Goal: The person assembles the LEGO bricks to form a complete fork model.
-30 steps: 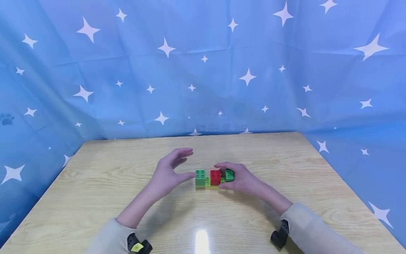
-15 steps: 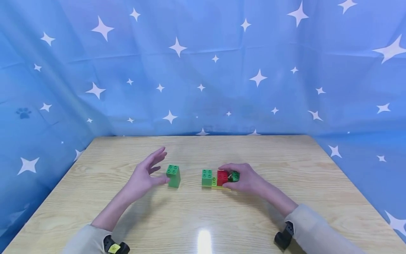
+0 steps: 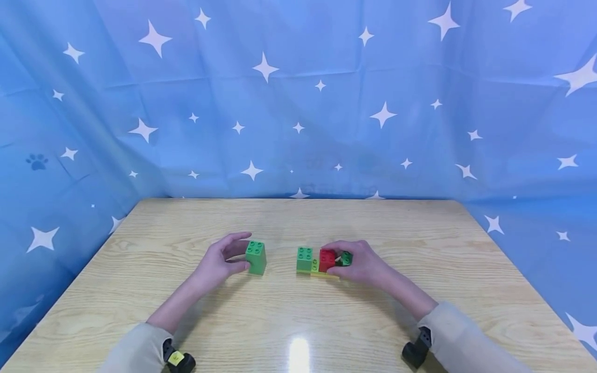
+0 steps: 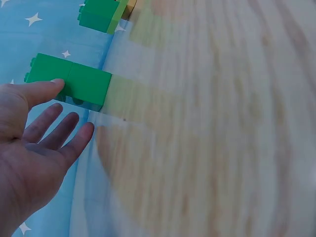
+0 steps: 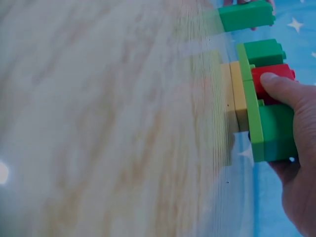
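Observation:
A tall green stack of two toy building bricks [image 3: 256, 261] stands on the table at the centre left. My left hand [image 3: 221, 263] is around its left side, thumb against the near face and fingers curled toward the back; the left wrist view shows the thumb lying on the green bricks [image 4: 86, 81]. To the right is a low brick build: light-green bricks [image 5: 255, 116] over yellow ones [image 5: 238, 96], topped by a green brick [image 3: 304, 258], a red brick [image 3: 327, 260] and another green brick [image 5: 278, 131]. My right hand [image 3: 361, 261] pinches the red brick, its palm over the right green brick.
Wood-grain table [image 3: 261, 321] lies under everything, with a bright light reflection near its front. A blue curtain with white stars [image 3: 298, 103] hangs behind and at both sides. A short gap separates the green stack from the build.
My left hand has moved left from beside the build to the green stack, and its fingers have closed in around it. My right hand stays at the build.

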{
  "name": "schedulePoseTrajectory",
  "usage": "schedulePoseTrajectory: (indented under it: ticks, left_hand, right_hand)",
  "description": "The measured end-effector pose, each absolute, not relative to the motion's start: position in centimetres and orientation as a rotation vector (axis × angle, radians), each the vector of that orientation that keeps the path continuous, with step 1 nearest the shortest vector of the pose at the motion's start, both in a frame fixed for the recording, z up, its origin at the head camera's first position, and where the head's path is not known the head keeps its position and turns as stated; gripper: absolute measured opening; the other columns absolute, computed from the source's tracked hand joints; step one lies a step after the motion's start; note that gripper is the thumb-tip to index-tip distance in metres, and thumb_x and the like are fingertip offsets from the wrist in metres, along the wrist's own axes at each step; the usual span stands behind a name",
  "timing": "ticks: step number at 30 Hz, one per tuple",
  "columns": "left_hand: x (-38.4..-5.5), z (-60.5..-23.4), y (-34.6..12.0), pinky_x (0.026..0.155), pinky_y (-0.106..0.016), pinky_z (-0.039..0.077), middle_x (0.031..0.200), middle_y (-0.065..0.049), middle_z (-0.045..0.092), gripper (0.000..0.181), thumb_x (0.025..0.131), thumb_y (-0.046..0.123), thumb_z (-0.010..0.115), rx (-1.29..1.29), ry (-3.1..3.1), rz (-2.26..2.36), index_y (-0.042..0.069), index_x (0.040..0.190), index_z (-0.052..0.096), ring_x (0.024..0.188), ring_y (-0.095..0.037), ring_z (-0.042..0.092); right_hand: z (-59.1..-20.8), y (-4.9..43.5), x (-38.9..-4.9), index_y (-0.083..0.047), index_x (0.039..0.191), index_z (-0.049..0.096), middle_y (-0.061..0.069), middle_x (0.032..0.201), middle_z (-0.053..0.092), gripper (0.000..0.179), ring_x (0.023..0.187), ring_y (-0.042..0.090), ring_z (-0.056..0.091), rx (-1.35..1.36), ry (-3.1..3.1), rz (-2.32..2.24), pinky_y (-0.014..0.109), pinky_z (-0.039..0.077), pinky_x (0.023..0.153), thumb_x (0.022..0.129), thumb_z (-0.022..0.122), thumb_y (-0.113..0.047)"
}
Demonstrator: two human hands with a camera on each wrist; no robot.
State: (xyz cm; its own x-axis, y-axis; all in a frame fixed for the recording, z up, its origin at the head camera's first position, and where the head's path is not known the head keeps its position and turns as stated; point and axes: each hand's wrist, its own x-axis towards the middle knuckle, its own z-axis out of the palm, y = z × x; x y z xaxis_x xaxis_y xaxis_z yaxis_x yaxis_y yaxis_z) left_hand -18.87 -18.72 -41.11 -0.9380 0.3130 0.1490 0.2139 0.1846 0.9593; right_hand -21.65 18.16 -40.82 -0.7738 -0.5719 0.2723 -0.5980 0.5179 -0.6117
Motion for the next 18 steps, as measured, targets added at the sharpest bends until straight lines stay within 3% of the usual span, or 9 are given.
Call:
schedulePoseTrajectory:
  ticks: [18]
  left_hand:
    - [-19.30,-41.94,-17.87,0.091,-0.033,0.058,0.127,-0.025,0.066,0.054,0.088,-0.010,0.072,0.492,2.388,1.869,-0.004,0.139,0.057,0.115,-0.040,0.065]
  right_hand:
    - [-40.58,18.15,-21.47,-0.012,0.130,0.072,0.006,0.117,0.074,0.049,0.101,0.020,0.068,0.910,-2.799,1.101,0.035,0.056,0.083,0.083,0.087,-0.017]
